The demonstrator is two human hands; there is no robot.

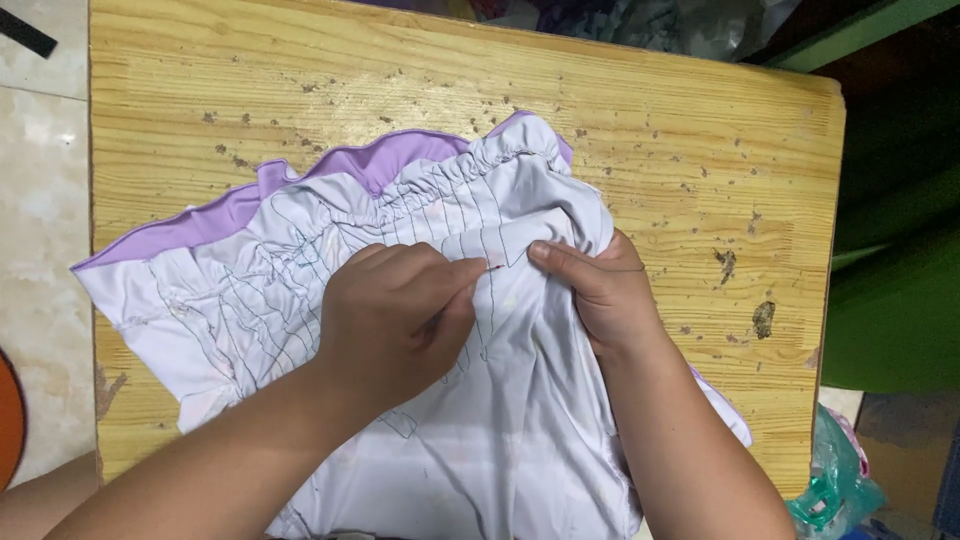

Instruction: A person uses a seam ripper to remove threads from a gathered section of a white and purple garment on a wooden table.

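A white garment [520,420] with a lilac underside [300,185] lies spread on a wooden table [650,130], its gathered, ruched edge marked with thin drawn lines. My left hand [395,315] rests on the middle of the cloth with its fingers curled, pinching a small fold at the fingertips near a tiny pink spot [493,266]. My right hand [600,290] grips a bunched fold of the same cloth just to the right, its thumb pressing the fold flat. The two hands are almost touching.
The table surface is worn, with dark specks and chips. Pale floor tiles [40,200] lie to the left and an orange object [8,420] pokes in at the left edge. A green plastic bag [830,480] sits on the floor at the lower right.
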